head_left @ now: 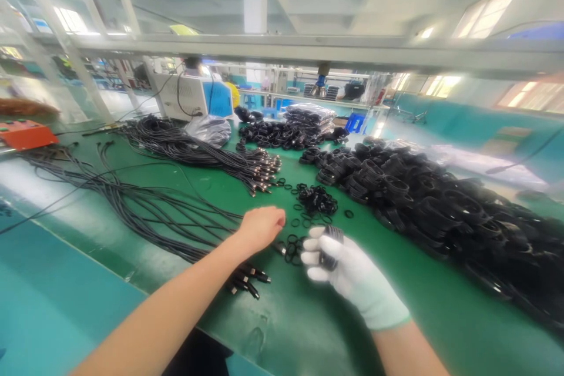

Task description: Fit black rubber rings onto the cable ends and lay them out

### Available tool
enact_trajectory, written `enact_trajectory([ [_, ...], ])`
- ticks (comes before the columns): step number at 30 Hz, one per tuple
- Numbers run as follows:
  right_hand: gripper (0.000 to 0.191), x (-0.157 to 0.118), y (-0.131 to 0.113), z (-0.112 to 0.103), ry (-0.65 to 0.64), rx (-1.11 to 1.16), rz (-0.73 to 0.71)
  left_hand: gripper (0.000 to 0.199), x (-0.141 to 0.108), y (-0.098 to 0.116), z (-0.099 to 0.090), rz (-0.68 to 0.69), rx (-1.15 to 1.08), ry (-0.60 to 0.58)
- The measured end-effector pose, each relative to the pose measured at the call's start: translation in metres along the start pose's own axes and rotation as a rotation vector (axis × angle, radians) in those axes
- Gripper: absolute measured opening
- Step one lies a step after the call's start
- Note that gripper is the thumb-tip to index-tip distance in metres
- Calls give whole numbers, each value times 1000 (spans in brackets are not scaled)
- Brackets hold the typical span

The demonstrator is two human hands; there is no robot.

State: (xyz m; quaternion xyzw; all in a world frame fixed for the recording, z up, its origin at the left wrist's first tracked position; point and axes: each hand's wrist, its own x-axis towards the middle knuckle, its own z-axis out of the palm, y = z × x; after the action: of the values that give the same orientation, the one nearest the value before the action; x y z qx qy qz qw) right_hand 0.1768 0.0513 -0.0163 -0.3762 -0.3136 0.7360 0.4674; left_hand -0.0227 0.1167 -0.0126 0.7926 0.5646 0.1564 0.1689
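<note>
My right hand (352,273), in a white glove, is closed around a small coil of black cable (333,234). My bare left hand (263,228) is closed just left of it, with the fingers curled; whatever they may hold is hidden. A metal-tipped cable plug (281,248) shows just below the left fingers. Between the hands lie several thin black rings (291,249), and a heap of such rings (318,200) sits a little beyond. Loose straight cables (145,211) run under and beside my left forearm, their plugs (251,283) near the table's front edge.
A second bundle of black cables (198,153) lies at the back left of the green table (282,317). Coiled cables (423,200) pile up along the right. Bagged coils (308,114), a white-and-blue machine (194,97) and an orange box (27,135) stand farther back. A shelf beam (308,44) crosses above.
</note>
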Motion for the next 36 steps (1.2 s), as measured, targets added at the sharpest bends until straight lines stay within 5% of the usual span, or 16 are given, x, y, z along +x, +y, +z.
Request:
enact_trajectory([
  [7,35,2,0,3,65,-30,-90,5,24,1,7,-30,-180,-52],
  [14,55,14,7,10,211,-125,-215,17,-12,41,10,59,-640,-209],
  [18,51,15,15,12,250,-65,-203,13,-27,49,26,-29,-791,-149],
  [20,43,12,17,10,140,135,-121,14,-30,49,29,-23,-728,-63],
  [22,41,7,16,7,-104,339,-11,16,-35,49,25,-25,-792,-50],
  [25,42,0,10,3,-445,381,0,19,-43,50,8,-10,-1235,-171],
  [27,41,-3,5,3,-539,282,-69,22,-48,49,-4,75,-1449,-324],
  [30,39,-4,-1,6,-525,76,-129,18,-47,43,-16,175,-1236,-484],
  [33,33,-4,-5,9,-484,-55,-157,3,-41,37,-25,201,-741,-448],
  [36,33,-6,-9,15,-379,-95,-191,9,-40,36,-35,253,-408,-397],
])
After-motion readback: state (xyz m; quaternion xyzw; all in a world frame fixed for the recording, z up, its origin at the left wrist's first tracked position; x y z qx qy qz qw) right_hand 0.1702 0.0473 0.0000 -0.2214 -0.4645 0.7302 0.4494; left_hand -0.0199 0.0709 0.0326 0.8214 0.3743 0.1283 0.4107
